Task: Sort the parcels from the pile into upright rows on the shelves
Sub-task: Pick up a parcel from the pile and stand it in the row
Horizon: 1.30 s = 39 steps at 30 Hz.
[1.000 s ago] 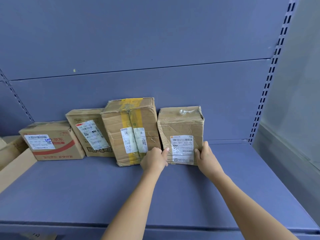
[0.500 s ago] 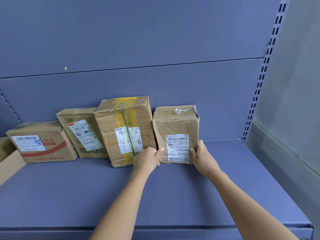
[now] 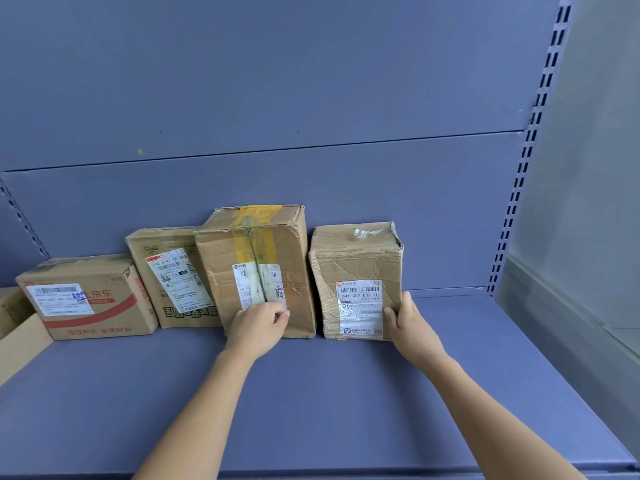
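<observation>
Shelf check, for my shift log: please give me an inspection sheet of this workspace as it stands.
Surface: blue shelf, parcels along its back.
Job's things: four in a row: red-printed box, slant-label box, yellow-taped box, crumpled box; a gap between the last two.
Clutter: open carton at far left.
Hands: left hand against yellow-taped box's lower front, fingers curled; right hand grips crumpled box's lower right corner.
Cables: nothing seen.
Surroundings: slotted upright, grey wall on the right.
</observation>
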{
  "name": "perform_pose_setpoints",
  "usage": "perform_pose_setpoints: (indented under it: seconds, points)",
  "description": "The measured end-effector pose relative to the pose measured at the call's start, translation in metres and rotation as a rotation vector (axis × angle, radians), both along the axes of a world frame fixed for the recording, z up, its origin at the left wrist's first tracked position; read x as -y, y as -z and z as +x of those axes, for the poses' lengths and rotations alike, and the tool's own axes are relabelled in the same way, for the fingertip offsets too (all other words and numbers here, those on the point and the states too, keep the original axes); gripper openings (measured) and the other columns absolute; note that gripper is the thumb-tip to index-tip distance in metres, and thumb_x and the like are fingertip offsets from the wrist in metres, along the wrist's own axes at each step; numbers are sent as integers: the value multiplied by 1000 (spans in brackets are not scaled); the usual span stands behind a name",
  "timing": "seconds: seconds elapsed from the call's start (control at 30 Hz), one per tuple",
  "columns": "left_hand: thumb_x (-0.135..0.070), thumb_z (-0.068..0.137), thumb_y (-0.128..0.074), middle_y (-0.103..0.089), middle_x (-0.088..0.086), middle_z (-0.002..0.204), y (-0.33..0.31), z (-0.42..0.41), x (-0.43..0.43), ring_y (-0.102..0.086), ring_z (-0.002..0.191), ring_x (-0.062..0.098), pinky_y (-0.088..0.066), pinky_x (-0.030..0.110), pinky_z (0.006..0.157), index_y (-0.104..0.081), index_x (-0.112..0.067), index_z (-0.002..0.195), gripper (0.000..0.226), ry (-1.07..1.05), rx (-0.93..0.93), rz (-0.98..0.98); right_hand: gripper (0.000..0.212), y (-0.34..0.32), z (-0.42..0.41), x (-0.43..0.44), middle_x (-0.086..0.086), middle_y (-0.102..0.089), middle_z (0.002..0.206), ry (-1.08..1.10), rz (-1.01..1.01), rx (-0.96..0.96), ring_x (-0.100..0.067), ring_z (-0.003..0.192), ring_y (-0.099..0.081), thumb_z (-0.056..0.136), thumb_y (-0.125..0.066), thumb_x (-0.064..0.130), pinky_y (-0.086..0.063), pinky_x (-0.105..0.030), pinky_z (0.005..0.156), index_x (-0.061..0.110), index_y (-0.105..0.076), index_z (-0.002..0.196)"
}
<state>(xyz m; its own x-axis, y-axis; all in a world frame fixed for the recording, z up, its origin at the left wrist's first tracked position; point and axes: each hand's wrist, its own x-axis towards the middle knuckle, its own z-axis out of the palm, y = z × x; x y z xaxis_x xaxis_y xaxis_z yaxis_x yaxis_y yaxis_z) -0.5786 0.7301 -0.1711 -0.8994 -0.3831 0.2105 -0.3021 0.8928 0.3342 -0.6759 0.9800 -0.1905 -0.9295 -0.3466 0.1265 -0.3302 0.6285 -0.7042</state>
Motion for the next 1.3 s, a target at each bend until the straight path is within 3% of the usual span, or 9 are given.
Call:
perform_pose_setpoints:
  seconds: [0.13, 0.33, 0.53, 0.63, 0.73, 0.87, 0.97, 1.07, 1.3]
  points:
    - [-32, 96, -45, -71, 4, 77, 6, -11, 3, -64, 79, 21, -46, 35, 84, -63, -11, 77, 33, -26, -34, 49, 18, 1, 0, 1, 2, -52, 115, 6, 0, -10, -29, 95, -56, 102, -31, 31, -48, -46, 81, 13, -35, 105]
    - [-31, 96, -45, -71, 5, 79, 3, -6, 2, -64, 81, 23, -42, 34, 86, -63, -10, 79, 32, -23, -24, 95, 20, -1, 0, 2, 1, -49, 114, 5, -24, 5, -28, 98, -54, 103, -31, 29, -48, -46, 81, 11, -35, 107]
    - [-21, 92, -46, -68, -4, 80, -7, 18, -11, -62, 78, 19, -45, 31, 64, -65, -21, 86, 20, 27, 55, 115, 14, 2, 2, 1, -5, -53, 115, 24, -119, 100, -33, 104, -53, 102, -35, 24, -46, -48, 87, 12, -33, 107]
    - [-21, 92, -46, -67, -8, 84, -8, 33, -15, -62, 80, 16, -50, 34, 66, -64, -23, 87, 18, 25, 48, 99, 54, 2, 17, 13, -4, -21, 157, 210, -231, 26, -28, 140, -28, 94, -52, 16, -30, -46, 107, 10, -27, 142]
    - [-24, 93, -46, -67, -10, 91, -11, 46, -14, -62, 85, 16, -52, 36, 73, -64, -25, 90, 18, -14, 23, 86, 70, -12, 59, 40, -10, -19, 155, 382, -552, -159, -28, 140, -20, 77, -51, 14, -18, -47, 112, 2, -31, 142]
    - [-22, 94, -45, -66, -7, 100, -19, 70, -7, -59, 90, 19, -46, 30, 68, -63, -22, 95, 18, -79, -15, 67, 55, -21, 98, 79, -16, -39, 137, 98, -526, -404, -21, 126, -26, 73, -48, 12, -18, -35, 105, 1, -45, 127]
    - [-23, 95, -45, -64, -5, 104, -27, 97, 8, -59, 90, 19, -43, 29, 62, -62, -21, 99, 18, -169, -38, 48, 40, -27, 111, 111, -12, -49, 123, -143, -360, -469, -27, 115, -35, 79, -48, 13, -30, -39, 98, 4, -51, 118]
    - [-24, 95, -46, -62, -3, 108, -35, 131, 27, -58, 93, 21, -45, 31, 66, -61, -22, 102, 17, -303, -43, 39, 25, -34, 129, 151, -9, -57, 115, -359, -192, -354, -31, 110, -46, 90, -49, 9, -39, -41, 89, 7, -56, 113]
    - [-24, 95, -48, -65, -3, 108, -41, 234, 64, -60, 98, 22, -45, 31, 68, -61, -20, 103, 16, -544, -46, 13, 23, -35, 225, 238, -4, -57, 117, -708, -169, -132, -24, 106, -53, 93, -47, 14, -48, -41, 84, 13, -57, 114]
